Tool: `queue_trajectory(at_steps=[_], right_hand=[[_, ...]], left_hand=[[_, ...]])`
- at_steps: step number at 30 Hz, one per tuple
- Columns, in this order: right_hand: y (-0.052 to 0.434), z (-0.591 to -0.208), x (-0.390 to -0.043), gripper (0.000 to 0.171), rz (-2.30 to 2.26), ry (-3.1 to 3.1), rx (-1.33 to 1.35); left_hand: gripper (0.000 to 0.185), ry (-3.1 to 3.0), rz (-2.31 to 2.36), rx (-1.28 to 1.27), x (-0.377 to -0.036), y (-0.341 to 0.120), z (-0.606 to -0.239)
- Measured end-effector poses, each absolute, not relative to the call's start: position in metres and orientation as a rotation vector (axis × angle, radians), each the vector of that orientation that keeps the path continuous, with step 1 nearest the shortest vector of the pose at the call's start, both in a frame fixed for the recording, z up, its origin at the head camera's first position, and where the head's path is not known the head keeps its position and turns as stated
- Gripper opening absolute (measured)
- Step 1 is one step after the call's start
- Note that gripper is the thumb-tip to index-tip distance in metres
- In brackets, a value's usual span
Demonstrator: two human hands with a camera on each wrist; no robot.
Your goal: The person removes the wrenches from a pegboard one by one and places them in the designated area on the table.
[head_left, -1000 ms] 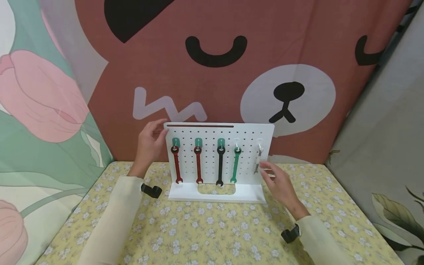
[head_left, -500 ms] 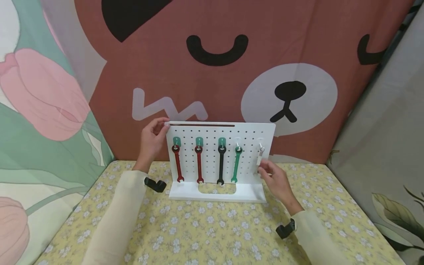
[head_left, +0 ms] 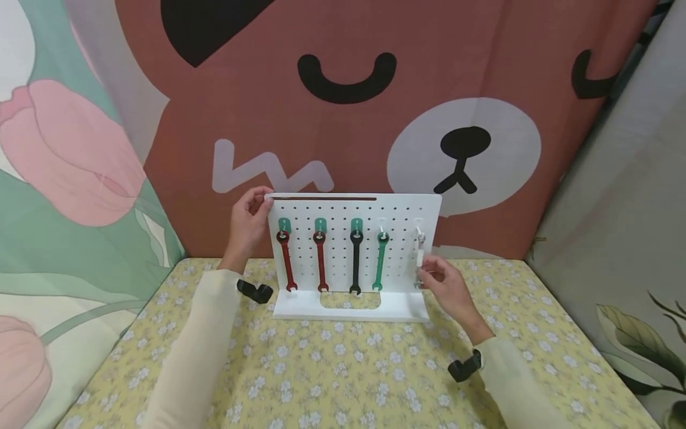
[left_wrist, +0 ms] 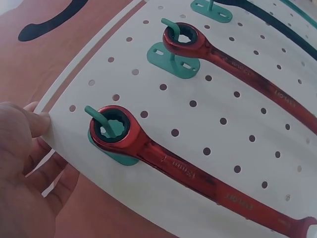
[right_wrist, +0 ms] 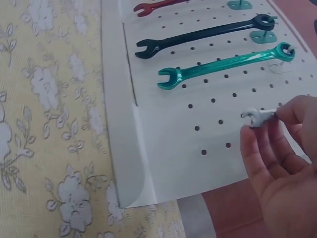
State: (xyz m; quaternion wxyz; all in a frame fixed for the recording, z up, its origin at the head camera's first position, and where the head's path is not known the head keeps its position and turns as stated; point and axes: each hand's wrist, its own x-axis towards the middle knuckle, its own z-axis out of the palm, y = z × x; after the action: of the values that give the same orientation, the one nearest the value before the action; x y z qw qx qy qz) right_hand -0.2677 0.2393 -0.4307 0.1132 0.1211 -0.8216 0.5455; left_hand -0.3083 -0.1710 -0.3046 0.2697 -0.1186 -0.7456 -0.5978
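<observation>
My left hand (head_left: 249, 225) grips the top left corner of a white pegboard stand (head_left: 339, 277), thumb in front and fingers behind. My right hand (head_left: 449, 291) pinches the lower part of a silver combination wrench (head_left: 420, 255) between thumb and fingers. That wrench's ring end is at a clear hook near the board's right edge, and its open end (right_wrist: 256, 118) shows beyond the fingertips in the right wrist view. Two red wrenches (left_wrist: 181, 171), a black wrench (head_left: 356, 262) and a green wrench (head_left: 380, 262) hang to its left by their ring ends.
The stand's base, with a cut-out in front, rests on a yellow flowered tablecloth (head_left: 332, 363). Behind it hangs a brown curtain (head_left: 257, 119) with a cartoon bear. Green hooks (left_wrist: 173, 62) carry the red and black wrenches.
My left hand has moved right and closed onto the board's corner. My right hand has come in from beside the silver wrench and taken hold of its lower part.
</observation>
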Motion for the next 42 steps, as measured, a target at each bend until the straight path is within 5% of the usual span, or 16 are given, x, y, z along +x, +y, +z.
queue_trajectory(at_steps=[11,42], right_hand=[[0.240,-0.415,-0.261,0.041,1.866,-2.355,0.401],[0.242,-0.385,-0.253,0.038,1.920,-2.304,0.416]], left_hand=[[0.024,-2.000,-1.639,-0.321,-0.311,-0.172,-0.307],[0.028,-1.964,-1.718,-0.402,-0.345,-0.191,-0.336]])
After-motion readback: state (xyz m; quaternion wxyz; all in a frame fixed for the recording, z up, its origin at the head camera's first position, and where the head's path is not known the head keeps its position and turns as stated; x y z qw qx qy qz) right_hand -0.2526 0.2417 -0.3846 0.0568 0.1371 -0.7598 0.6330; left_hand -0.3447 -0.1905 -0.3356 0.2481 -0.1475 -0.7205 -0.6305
